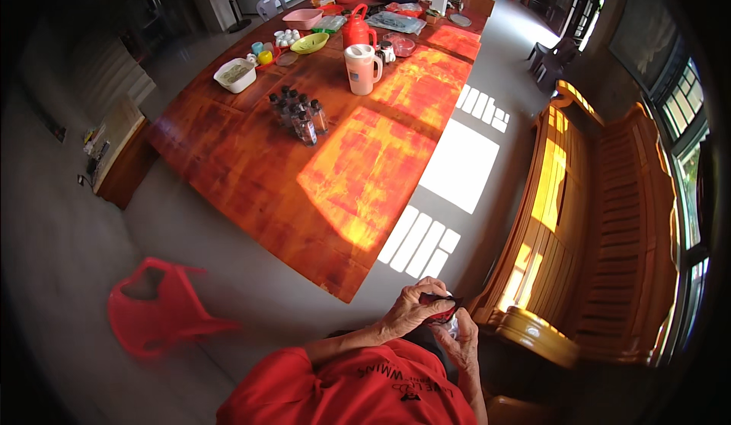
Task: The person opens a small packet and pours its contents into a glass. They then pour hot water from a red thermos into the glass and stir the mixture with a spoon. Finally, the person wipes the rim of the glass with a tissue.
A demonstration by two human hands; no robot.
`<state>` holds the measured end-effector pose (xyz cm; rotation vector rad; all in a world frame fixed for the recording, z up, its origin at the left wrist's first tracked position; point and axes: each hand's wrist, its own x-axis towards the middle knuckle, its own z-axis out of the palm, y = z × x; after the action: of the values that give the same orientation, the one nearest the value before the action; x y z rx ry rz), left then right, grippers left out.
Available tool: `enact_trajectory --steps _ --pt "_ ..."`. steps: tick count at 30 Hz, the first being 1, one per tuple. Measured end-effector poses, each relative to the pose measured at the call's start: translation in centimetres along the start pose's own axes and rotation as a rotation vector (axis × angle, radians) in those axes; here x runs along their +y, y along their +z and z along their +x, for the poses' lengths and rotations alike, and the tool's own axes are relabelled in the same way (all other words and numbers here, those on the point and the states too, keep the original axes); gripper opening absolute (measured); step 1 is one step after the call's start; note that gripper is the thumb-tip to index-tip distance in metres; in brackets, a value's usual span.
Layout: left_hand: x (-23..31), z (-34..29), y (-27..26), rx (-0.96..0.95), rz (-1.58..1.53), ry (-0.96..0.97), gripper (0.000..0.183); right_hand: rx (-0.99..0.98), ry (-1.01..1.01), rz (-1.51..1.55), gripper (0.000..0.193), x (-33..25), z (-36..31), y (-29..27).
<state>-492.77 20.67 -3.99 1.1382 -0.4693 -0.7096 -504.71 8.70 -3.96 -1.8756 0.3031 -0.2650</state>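
Observation:
Close in front of my red shirt, my two hands meet at the lower middle. My left hand (415, 312) is closed on a small dark red and black thing (440, 314), maybe soft; its kind I cannot make out. Below it my right hand (461, 343) is closed around a small white thing (453, 326) that touches the dark red one. Fingers hide much of both. The nearest corner of the wooden table (327, 269) lies just ahead. Several small dark-capped glass bottles (298, 114) stand grouped on it, out of my reach.
A pink lidded pitcher (362, 71), a red thermos jug (356, 33), a white basin (234, 75) and a yellow-green dish (310, 43) stand farther along the table. A red plastic chair (164, 311) is at the left, a wooden bench (563, 196) at the right.

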Motion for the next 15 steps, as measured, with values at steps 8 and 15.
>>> enact_trajectory --steps 8,15 --pt "1.5 11.0 6.0 0.074 0.114 0.155 0.012 -0.109 0.139 0.259 0.017 2.6 9.9 -10.6" --pt "-1.1 18.7 6.2 0.120 0.044 0.152 0.022 -0.184 0.109 0.416 0.016 4.0 19.2 -14.9"
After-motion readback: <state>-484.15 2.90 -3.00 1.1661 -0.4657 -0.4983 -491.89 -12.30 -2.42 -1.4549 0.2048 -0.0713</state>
